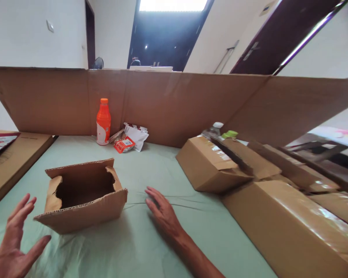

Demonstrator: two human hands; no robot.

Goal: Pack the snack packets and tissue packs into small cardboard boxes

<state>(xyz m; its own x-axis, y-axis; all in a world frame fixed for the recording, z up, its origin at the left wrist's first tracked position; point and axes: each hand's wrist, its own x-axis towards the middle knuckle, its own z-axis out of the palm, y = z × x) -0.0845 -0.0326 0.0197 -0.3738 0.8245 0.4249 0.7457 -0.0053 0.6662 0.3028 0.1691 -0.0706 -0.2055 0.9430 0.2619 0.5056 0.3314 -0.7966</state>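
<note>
I've got my left hand [14, 247] with fingers spread, thumb out, just beside the open box's left end, apart from it. My right hand [162, 212] has fingers stretched out, close together, thumb slightly apart, near the box's right end; can't tell if it touches the green cloth [150, 170]. Open box [87, 216] sits on the cloth between both hands, mouth up, long flaps raised, short flaps ragged, inside dark. Behind it: orange bottle [103, 123] upright, then red packet [124, 144] and white packet [138, 138] bunched together. To my right, taped boxes [278, 208], clear bottle [213, 131] behind them. Far left, flat carton [31, 148] with a packet on top. Cardboard panel [156, 104] stands across the back.
</note>
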